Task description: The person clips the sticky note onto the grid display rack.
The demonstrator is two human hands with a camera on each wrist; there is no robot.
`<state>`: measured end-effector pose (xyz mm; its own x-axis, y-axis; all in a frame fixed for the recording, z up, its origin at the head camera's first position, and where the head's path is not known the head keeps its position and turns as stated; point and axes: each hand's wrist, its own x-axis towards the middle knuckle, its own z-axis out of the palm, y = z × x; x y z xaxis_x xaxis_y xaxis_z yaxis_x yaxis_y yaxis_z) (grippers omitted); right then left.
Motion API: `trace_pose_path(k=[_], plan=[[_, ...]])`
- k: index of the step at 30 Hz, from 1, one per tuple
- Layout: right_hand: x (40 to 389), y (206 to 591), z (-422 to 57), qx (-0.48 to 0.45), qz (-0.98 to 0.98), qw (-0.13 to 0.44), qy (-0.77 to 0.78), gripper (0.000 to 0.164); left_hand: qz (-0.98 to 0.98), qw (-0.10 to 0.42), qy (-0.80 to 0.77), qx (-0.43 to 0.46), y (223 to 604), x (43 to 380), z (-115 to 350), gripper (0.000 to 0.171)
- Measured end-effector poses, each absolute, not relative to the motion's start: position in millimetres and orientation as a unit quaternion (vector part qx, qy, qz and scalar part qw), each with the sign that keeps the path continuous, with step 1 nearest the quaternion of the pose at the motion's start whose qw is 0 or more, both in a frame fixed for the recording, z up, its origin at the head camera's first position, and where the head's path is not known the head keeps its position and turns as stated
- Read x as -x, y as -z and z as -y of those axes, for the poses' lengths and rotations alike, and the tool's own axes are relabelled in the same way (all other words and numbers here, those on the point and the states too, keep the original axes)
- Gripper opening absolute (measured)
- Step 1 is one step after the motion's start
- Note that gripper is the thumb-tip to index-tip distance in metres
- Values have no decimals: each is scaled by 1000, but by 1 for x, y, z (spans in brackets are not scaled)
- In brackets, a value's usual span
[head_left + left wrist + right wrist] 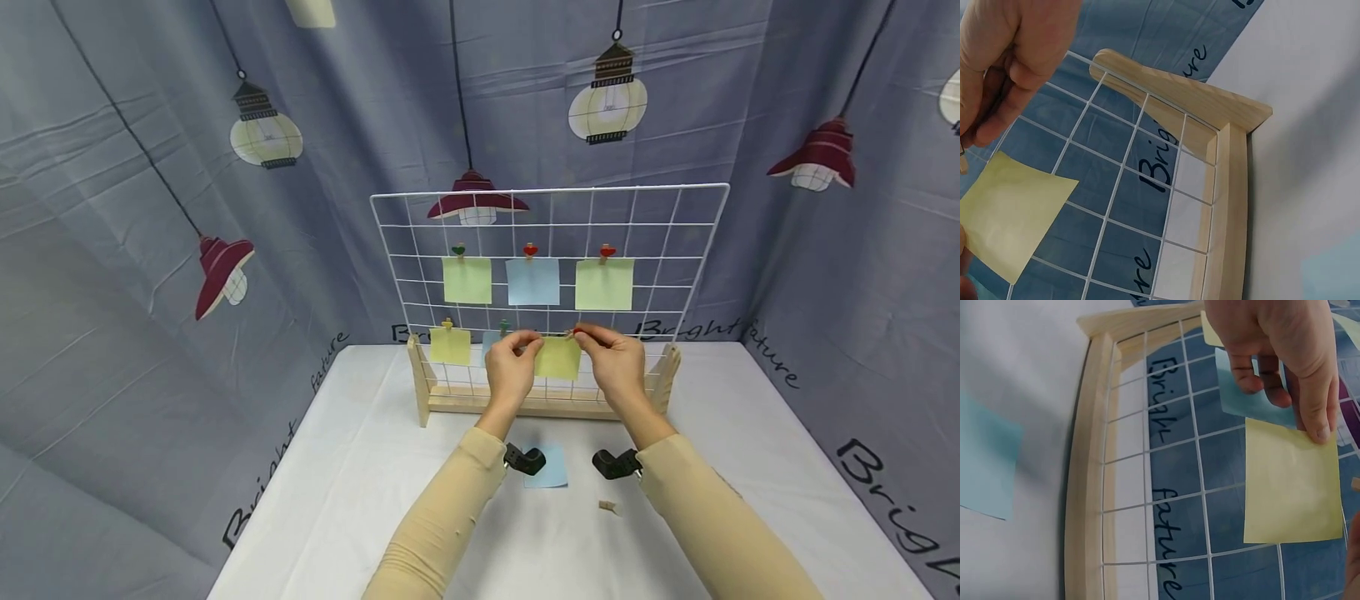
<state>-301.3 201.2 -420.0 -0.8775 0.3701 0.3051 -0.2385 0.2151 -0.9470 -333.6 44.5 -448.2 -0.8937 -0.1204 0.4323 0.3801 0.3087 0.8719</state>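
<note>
In the head view my left hand [512, 367] pinches the upper left corner of a yellow sticky note [557, 358] against the lower part of a white wire grid [551, 190]. My right hand [618, 367] holds a small clothespin with a red top [577, 331] at the note's upper right corner. The right wrist view shows my left thumb on the note [1291, 487] and a bit of the wooden clothespin [1356, 484] at the right edge. Whether the clothespin grips the wire cannot be told.
Three notes hang in the upper row, the blue one [533, 282] in the middle. Lower left hang a yellow note [450, 346] and a partly hidden blue one [489, 340]. A wooden base [450, 402] carries the grid. A blue note [553, 468] and a clothespin [607, 506] lie on the white table.
</note>
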Motion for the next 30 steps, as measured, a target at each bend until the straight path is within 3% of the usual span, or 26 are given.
trace_pose_path(k=[12,30], plan=[[305,418,-196,30,745,255,-615,22,778,234,578,75,447,335,-47,5],[307,411,-192,52,799,234,-552,22,769,217,597,69,448,335,-51,6]])
